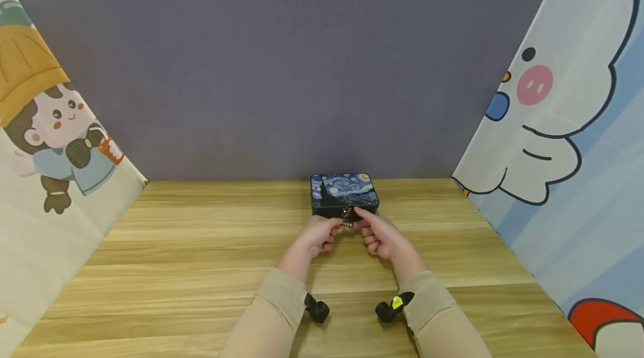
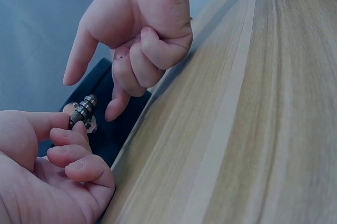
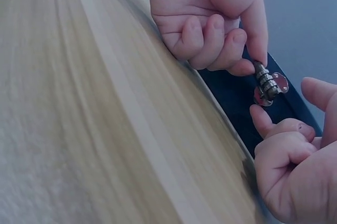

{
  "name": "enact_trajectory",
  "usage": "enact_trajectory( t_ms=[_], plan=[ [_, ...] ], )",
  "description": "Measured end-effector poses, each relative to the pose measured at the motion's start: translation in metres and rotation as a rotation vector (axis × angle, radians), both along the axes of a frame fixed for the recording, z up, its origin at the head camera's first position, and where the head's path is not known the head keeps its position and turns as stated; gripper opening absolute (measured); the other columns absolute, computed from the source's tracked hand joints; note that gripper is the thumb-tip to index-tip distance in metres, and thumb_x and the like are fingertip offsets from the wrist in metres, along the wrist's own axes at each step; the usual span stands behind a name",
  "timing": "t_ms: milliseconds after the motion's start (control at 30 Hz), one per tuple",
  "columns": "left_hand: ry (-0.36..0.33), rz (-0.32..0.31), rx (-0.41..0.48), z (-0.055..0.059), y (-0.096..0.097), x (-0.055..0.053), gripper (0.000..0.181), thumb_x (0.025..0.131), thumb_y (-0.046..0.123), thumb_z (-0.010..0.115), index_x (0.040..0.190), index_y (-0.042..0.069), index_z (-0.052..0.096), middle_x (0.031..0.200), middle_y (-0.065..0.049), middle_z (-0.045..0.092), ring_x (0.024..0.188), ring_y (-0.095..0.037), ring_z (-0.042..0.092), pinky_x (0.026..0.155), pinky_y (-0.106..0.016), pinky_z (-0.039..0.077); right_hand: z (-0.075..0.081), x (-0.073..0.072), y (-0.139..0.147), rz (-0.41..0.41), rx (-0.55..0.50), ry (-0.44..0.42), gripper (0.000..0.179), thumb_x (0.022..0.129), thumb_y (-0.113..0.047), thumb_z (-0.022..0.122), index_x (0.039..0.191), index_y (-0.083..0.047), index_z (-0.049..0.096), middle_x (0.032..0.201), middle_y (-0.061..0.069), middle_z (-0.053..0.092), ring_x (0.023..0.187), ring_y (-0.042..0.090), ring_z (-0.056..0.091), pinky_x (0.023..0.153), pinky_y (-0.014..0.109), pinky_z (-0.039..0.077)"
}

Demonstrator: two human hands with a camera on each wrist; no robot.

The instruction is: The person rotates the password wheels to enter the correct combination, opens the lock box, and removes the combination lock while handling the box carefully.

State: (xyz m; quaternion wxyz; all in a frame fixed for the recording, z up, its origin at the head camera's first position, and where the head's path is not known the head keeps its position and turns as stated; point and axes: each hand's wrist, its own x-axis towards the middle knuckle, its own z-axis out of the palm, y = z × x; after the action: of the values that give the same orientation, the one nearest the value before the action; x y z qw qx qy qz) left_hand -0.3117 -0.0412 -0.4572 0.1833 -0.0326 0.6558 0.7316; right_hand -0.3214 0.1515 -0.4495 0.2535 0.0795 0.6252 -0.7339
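On the table point(image 1: 201, 268), near the grey wall point(image 1: 302, 67): one dark box point(image 1: 326, 212), its lid point(image 1: 347, 189) printed with a starry sky, combination lock point(image 3: 267, 83) at front. Left hand point(image 1: 317, 233) pinches the lock's end; right hand point(image 1: 380, 236), just beside it, has thumb and forefinger spread, other fingers curled.

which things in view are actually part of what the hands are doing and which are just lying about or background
Part of the job:
- combination lock, its end pinched by the left hand
- right hand, finger and thumb spread beside the lock
- painted box behind it

Just background:
- wooden table
- grey panel
- cartoon-printed sheet on the left, another on the right
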Motion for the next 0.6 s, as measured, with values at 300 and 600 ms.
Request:
enact_trajectory(
  t_ms=[300,600],
  plan=[
    [-0.011,0.002,0.005,-0.0015,0.0005,-0.0027,0.027,0.103,0.022,0.058,0.095,-0.003,0.061,0.066,0.002,0.044,0.048,-0.009,0.026,0.045,-0.024,0.026,0.0009,0.001,0.0033,-0.006,0.001,0.011,0.059,0.095,-0.053,0.067,0.117,0.001,0.058,0.059,-0.009,0.026,0.043,0.003,0.021,0.038,0.018,0.019],
    [-0.015,-0.005,0.003,-0.001,0.0002,-0.0029,0.027,0.104,0.023,0.057,0.095,-0.002,0.061,0.066,0.001,0.044,0.049,-0.009,0.027,0.046,-0.024,0.027,0.0021,0.0013,0.0026,-0.004,0.017,0.016,0.051,0.097,-0.049,0.066,0.112,0.0,0.059,0.057,-0.01,0.027,0.044,0.003,0.021,0.038,0.018,0.02]
  ],
)
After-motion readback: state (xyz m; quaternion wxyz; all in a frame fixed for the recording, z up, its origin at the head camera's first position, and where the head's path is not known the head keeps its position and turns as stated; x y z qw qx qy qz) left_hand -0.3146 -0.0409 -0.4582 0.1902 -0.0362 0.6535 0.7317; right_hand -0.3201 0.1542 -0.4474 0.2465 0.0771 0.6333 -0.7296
